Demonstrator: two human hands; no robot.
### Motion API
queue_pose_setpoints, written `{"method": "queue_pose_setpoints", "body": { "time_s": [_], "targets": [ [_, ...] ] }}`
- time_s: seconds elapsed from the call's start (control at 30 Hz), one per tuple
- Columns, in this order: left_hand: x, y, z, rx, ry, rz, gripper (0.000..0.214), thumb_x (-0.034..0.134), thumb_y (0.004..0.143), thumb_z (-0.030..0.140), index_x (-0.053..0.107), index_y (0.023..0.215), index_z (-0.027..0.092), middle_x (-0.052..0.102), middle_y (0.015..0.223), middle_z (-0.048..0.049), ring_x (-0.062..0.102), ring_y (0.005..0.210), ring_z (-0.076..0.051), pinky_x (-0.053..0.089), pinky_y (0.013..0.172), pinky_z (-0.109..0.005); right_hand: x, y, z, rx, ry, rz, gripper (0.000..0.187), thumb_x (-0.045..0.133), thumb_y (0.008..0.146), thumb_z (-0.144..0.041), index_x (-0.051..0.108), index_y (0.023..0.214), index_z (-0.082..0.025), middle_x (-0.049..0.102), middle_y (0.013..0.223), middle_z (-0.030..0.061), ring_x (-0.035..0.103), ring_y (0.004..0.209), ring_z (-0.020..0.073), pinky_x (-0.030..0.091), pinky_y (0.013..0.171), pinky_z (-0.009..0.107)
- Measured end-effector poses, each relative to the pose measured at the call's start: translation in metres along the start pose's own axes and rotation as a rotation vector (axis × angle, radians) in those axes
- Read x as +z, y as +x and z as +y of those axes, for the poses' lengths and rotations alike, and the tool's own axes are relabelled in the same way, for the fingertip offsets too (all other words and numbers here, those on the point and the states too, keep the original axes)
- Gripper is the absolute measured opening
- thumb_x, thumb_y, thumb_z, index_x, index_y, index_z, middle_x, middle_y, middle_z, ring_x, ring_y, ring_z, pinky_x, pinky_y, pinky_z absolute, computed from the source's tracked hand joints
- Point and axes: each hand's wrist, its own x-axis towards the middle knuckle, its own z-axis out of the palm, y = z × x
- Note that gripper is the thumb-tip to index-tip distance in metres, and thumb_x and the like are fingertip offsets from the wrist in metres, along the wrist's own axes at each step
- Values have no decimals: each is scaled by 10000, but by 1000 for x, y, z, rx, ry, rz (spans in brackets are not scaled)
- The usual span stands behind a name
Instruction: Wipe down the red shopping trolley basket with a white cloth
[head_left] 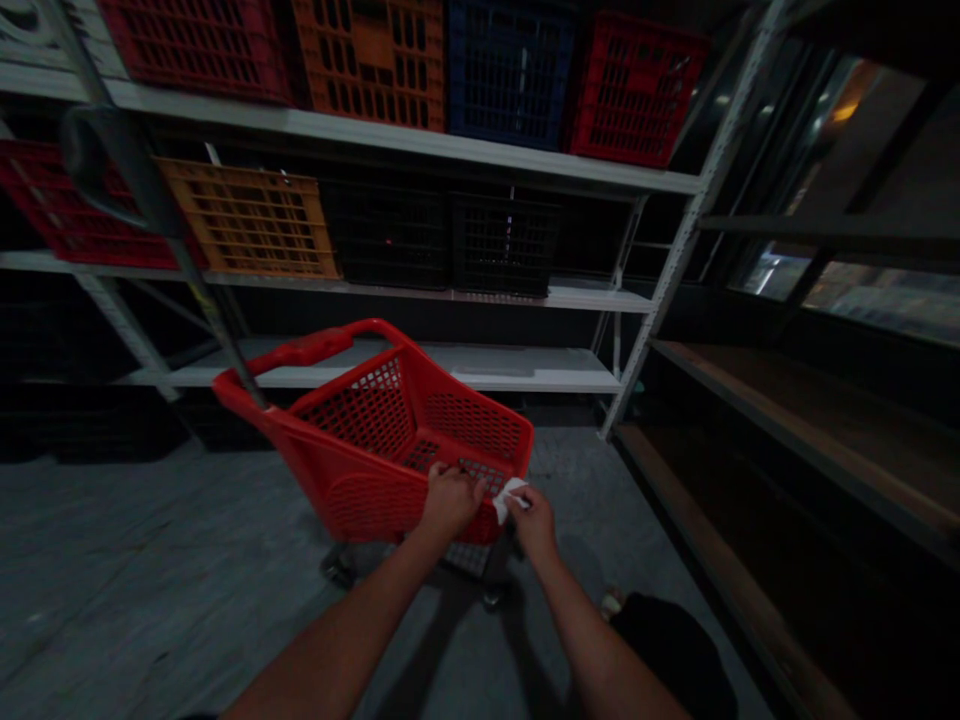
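Observation:
In front of me stands a red plastic shopping cart (360,470) with perforated sides and dark wheels. My left hand (451,500) is closed over the cart's near rim, close to its right-hand corner. Just to the right, my right hand (531,515) pinches a small white cloth or tissue (508,497) against that corner. The cloth's far side is hidden by the cart rim and my fingers. Inside, the visible part of the basket holds nothing. A grey pole with a dark handle (142,170) crosses in front of the cart's push bar at the left.
A white metal shelf rack (420,140) behind the cart carries an orange crate (371,60), a blue crate (511,75) and several others. Brown wooden shelves (810,420) run along the right. A dark rounded object (667,650) is on the concrete floor (150,600) at lower right.

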Motion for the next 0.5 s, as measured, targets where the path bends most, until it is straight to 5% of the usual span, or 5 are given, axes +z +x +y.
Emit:
{"method": "queue_pose_setpoints", "body": {
  "time_s": [0.23, 0.5],
  "targets": [
    [-5, -6, -5, 31, -1, -6, 446, 302, 865, 332, 620, 599, 169, 663, 619, -51, 558, 692, -171, 254, 828, -416, -5, 47, 4, 56, 70, 117, 205, 541, 672, -349, 624, 684, -162, 608, 622, 24, 539, 565, 154, 421, 544, 252],
    [-11, -16, -13, 33, -37, -38, 446, 300, 865, 339, 622, 606, 168, 658, 620, -59, 556, 703, -177, 250, 842, -422, 5, -26, -5, -53, -27, -32, 257, 608, 664, -378, 639, 806, -165, 629, 750, 36, 568, 691, 167, 434, 627, 243]
  ]
}}
